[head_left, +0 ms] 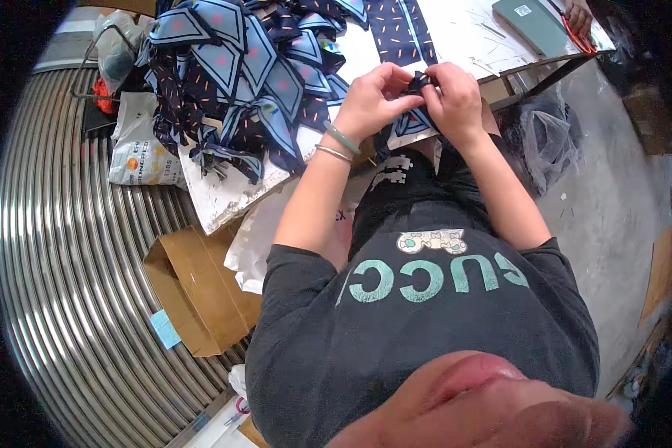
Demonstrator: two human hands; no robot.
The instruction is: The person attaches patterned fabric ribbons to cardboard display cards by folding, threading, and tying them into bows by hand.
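Just over the table's near edge, both hands pinch a dark navy fabric scarf (420, 82), bunched small between the fingertips. My left hand (375, 98), with a pale bangle and a silver bracelet at the wrist, is closed on its left side. On the right side of the bunch, my right hand (454, 103) is closed with thumb and fingers together. Part of the fabric, with light blue borders, hangs below the hands over the lap. How it is folded inside the fingers is hidden.
A large pile of navy and light blue pointed scarves (235, 67) covers the left of the white table (228, 196). A patterned strip (399, 33) lies beyond the hands. At the far right, another person's hand (577, 16) is near a grey-green box (529, 26). A cardboard box (201, 291) stands lower left.
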